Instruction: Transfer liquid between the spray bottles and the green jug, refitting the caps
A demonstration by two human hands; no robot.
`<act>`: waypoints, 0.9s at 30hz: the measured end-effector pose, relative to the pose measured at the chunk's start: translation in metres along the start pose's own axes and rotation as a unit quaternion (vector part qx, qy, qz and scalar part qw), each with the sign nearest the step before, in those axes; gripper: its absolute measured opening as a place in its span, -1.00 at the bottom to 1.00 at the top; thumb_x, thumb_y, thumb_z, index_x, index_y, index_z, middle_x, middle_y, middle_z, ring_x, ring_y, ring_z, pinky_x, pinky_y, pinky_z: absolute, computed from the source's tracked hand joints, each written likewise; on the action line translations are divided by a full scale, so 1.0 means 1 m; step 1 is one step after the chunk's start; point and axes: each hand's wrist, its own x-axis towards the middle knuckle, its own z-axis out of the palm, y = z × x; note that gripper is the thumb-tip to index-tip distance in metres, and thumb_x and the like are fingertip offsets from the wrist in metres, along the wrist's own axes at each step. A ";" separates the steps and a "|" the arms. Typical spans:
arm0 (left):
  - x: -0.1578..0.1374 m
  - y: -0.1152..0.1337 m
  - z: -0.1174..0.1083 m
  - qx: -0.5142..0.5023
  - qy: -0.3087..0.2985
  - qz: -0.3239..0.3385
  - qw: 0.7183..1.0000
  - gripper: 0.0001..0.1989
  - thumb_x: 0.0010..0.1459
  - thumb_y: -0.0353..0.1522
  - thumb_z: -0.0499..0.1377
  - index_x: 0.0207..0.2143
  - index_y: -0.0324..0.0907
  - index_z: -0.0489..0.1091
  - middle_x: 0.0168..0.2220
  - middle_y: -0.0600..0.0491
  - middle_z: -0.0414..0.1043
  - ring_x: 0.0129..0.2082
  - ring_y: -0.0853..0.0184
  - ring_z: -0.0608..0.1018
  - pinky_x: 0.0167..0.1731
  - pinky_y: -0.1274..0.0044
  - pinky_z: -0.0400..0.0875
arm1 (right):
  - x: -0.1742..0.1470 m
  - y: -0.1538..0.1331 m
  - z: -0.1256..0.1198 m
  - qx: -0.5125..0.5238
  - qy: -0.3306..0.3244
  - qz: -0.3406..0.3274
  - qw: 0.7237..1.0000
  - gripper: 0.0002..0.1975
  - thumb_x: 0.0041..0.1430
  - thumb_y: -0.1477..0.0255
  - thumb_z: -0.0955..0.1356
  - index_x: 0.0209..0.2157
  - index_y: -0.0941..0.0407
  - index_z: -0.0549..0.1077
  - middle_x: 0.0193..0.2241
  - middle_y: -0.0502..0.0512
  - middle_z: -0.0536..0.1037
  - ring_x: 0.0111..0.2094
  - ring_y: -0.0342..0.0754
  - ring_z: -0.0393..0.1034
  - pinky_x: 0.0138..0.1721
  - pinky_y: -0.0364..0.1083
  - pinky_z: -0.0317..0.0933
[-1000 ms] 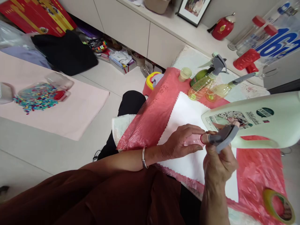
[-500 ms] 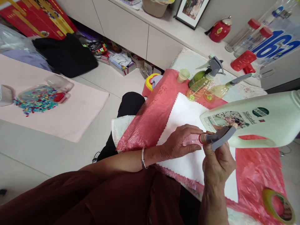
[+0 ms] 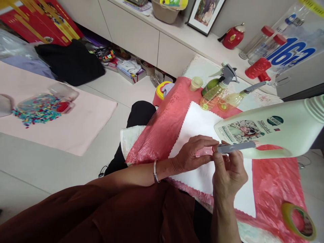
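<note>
My left hand [image 3: 193, 153] is wrapped round a small clear-pink spray bottle [image 3: 204, 151], steadying its body. At the bottle's neck my right hand [image 3: 229, 168] grips the grey spray head [image 3: 235, 147], fingers closed just under it. The bottle is upright or slightly tilted, over a white scallop-edged sheet [image 3: 194, 125]. Close beyond my right hand stands a big pale green jug [image 3: 286, 125] with a label and a handle. Two more spray bottles, one clear greenish [image 3: 211, 96] and one yellowish [image 3: 231, 103], stand past the sheet.
Red plastic [image 3: 157, 135] covers the table. A tape roll [image 3: 298, 221] lies at the near right, a small pale cup [image 3: 196, 83] at the far edge. To the left, colourful small pieces [image 3: 37, 109] lie on a pink surface [image 3: 83, 125]. A white cabinet [image 3: 134, 32] runs behind.
The grey spray head has turned at the bottle's neck, its trigger swinging from slanting to nearly level. My right hand has shifted slightly left; my left hand stays round the bottle.
</note>
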 end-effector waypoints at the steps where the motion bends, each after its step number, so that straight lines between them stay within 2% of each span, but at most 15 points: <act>1: 0.000 0.001 0.000 -0.001 0.007 0.001 1.000 -0.54 0.31 -0.11 0.20 0.13 -0.18 0.37 0.05 -0.14 0.55 0.13 0.16 0.55 0.13 0.28 0.47 | -0.001 -0.001 0.001 -0.010 0.002 -0.003 1.000 -0.72 0.25 0.28 0.46 -0.07 0.14 0.57 -0.07 0.15 0.47 -0.01 -0.04 0.38 0.00 -0.06 0.33; 5: 0.001 0.003 0.000 -0.007 0.018 0.016 1.000 -0.57 0.30 -0.16 0.22 0.12 -0.20 0.38 0.04 -0.13 0.56 0.13 0.18 0.54 0.13 0.30 0.46 | -0.005 -0.001 0.006 -0.002 0.030 -0.004 1.000 -0.70 0.34 0.24 0.40 -0.08 0.17 0.58 -0.09 0.16 0.49 -0.04 -0.07 0.41 0.06 -0.06 0.30; 10: -0.002 -0.001 0.000 0.013 0.002 -0.002 1.000 -0.55 0.33 -0.12 0.17 0.14 -0.19 0.35 0.08 -0.17 0.51 0.15 0.15 0.51 0.16 0.26 0.43 | -0.004 0.006 0.014 0.074 0.071 0.038 0.994 -0.69 0.15 0.27 0.52 -0.23 0.23 0.52 -0.26 0.12 0.52 -0.22 -0.08 0.44 0.01 0.00 0.36; 14: -0.004 -0.005 0.001 0.036 -0.012 -0.006 0.999 -0.52 0.33 -0.07 0.13 0.16 -0.16 0.34 0.10 -0.17 0.49 0.15 0.12 0.49 0.16 0.21 0.40 | -0.005 0.009 0.020 0.113 0.091 0.065 0.987 -0.63 0.06 0.28 0.56 -0.25 0.24 0.48 -0.22 0.12 0.50 -0.18 -0.07 0.45 0.04 0.03 0.37; 16: -0.004 -0.004 0.001 0.039 -0.015 -0.007 0.999 -0.53 0.33 -0.07 0.13 0.15 -0.16 0.36 0.09 -0.17 0.50 0.14 0.11 0.50 0.16 0.21 0.41 | -0.006 0.011 0.020 0.120 0.087 0.071 0.986 -0.62 0.08 0.27 0.55 -0.21 0.24 0.49 -0.20 0.13 0.50 -0.15 -0.06 0.45 0.06 0.04 0.36; 20: -0.002 0.001 0.000 0.035 -0.015 -0.015 0.999 -0.52 0.33 -0.07 0.13 0.14 -0.18 0.39 0.07 -0.17 0.51 0.12 0.13 0.51 0.14 0.24 0.43 | -0.007 0.016 0.014 0.142 0.030 0.082 0.986 -0.63 0.23 0.22 0.47 -0.11 0.24 0.53 -0.15 0.18 0.51 -0.06 -0.03 0.42 0.12 0.04 0.31; 22: -0.001 0.002 0.000 0.027 -0.004 -0.011 1.000 -0.53 0.33 -0.08 0.15 0.13 -0.18 0.40 0.07 -0.17 0.51 0.11 0.15 0.51 0.14 0.27 0.45 | -0.005 0.020 0.011 0.164 0.022 0.070 0.984 -0.68 0.25 0.23 0.46 -0.19 0.24 0.54 -0.17 0.16 0.51 -0.08 -0.05 0.41 0.09 0.00 0.32; 25: -0.001 0.000 0.001 0.017 0.002 -0.005 1.000 -0.54 0.31 -0.10 0.18 0.12 -0.20 0.41 0.08 -0.17 0.49 0.11 0.16 0.52 0.15 0.30 0.45 | 0.000 0.025 0.011 0.190 0.042 0.047 0.980 -0.73 0.16 0.30 0.51 -0.36 0.24 0.50 -0.31 0.08 0.48 -0.22 -0.12 0.40 -0.01 -0.06 0.35; 27: -0.002 -0.003 0.002 0.016 -0.004 -0.014 1.000 -0.53 0.30 -0.10 0.19 0.12 -0.20 0.41 0.07 -0.17 0.48 0.11 0.16 0.52 0.15 0.30 0.45 | 0.003 0.026 0.014 0.202 0.052 0.038 0.977 -0.75 0.09 0.34 0.53 -0.34 0.22 0.50 -0.34 0.05 0.47 -0.26 -0.13 0.40 -0.08 -0.06 0.38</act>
